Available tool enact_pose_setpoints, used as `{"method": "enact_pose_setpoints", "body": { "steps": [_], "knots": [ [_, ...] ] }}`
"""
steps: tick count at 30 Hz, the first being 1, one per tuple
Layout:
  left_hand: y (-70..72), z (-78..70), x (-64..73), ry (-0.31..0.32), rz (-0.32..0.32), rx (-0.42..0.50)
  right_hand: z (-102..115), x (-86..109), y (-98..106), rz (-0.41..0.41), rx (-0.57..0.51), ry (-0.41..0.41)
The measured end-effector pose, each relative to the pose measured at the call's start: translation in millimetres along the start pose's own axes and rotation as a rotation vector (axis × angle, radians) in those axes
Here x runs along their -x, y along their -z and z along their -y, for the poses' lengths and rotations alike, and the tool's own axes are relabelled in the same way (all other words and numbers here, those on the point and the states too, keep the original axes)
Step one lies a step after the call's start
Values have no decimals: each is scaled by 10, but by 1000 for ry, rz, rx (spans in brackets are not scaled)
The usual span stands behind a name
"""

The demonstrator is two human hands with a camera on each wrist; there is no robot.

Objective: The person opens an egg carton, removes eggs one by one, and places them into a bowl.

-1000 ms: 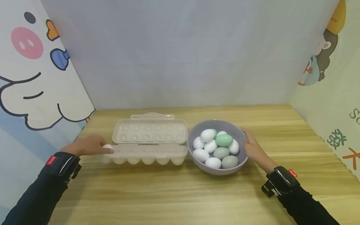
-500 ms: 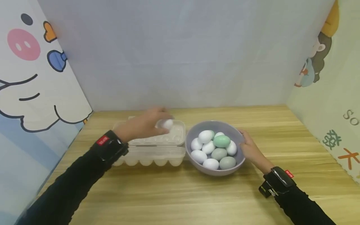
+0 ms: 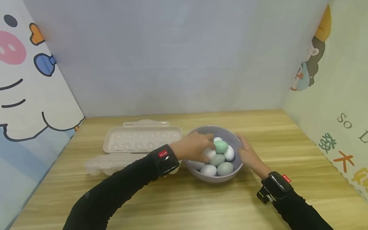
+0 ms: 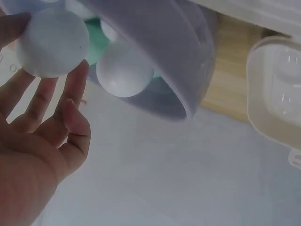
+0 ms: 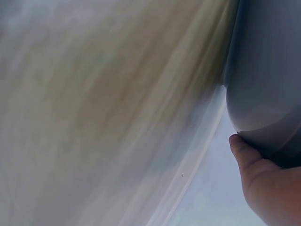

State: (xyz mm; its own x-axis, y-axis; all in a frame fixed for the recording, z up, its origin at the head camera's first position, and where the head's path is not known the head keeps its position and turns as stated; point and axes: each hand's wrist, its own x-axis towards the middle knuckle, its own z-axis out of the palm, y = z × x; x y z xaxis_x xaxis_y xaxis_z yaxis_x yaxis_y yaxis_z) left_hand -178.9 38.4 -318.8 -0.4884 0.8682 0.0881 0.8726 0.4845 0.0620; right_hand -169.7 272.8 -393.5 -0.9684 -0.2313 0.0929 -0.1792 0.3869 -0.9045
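A purple-grey bowl holds several white, mint-green and grey-green eggs. My left hand reaches in over its left side. In the left wrist view, the thumb and fingers of that hand pinch a white egg at the bowl's mouth, and another white egg lies just beyond. My right hand grips the bowl's right rim, its fingers partly hidden by the wall. Up close in the right wrist view, a digit presses on the bowl's outer side.
Left of the bowl, a clear plastic egg carton lies with its lid folded back. My left sleeve covers part of its cup half. A grey wall stands behind the wooden table, with printed panels at both sides.
My left hand has travelled right with a white egg, from the carton's left end across the lid to the bowl. My right hand has kept its grip on the rim. The view has turned slightly.
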Motion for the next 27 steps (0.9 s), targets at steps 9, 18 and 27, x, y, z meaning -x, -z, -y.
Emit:
{"method": "enact_pose_setpoints", "body": {
  "steps": [9,18,27],
  "knots": [
    [-37,-56,-66,10,115,-129,62,-31,29,2,46,7],
    [-112,-96,-60,-9,131,-253,48,-49,-40,10,39,20],
    [-139,-116,-95,1,147,-294,22,-41,-28,22,29,-2]
  ]
}}
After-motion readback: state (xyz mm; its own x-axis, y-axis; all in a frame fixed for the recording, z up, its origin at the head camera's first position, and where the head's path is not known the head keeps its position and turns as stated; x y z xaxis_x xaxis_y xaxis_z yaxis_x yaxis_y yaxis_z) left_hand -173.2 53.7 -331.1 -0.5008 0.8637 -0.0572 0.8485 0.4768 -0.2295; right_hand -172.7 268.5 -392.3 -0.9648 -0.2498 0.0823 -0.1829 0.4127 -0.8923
